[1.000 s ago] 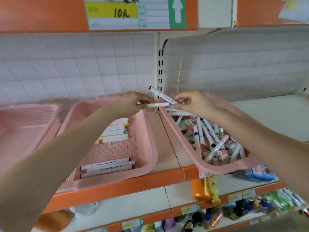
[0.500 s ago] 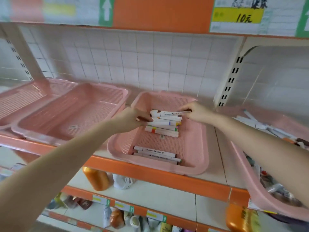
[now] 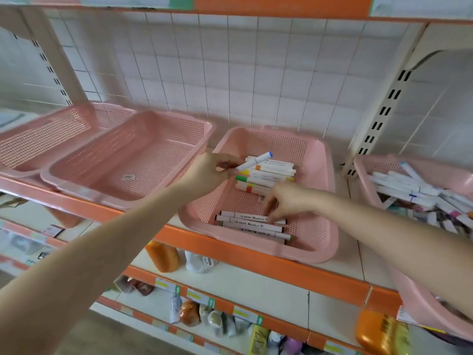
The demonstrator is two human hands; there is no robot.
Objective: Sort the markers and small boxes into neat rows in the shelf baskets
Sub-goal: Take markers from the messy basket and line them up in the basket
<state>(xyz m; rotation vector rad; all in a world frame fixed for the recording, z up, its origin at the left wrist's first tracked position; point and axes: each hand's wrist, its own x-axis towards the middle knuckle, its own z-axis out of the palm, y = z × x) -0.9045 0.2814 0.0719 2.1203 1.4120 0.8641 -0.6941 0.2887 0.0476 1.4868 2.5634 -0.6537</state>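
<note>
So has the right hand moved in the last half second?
Yes. Within the pink basket, the right hand came forward, from the rear marker row to the front marker row.

A single wide-angle view from the person's head looks forward and down onto the orange-edged shelf [image 3: 294, 271] from close above. The middle pink basket [image 3: 281, 144] sits near centre, the tiled wall [image 3: 230, 73] fills the top, and lower shelves [image 3: 230, 285] fill the bottom
</note>
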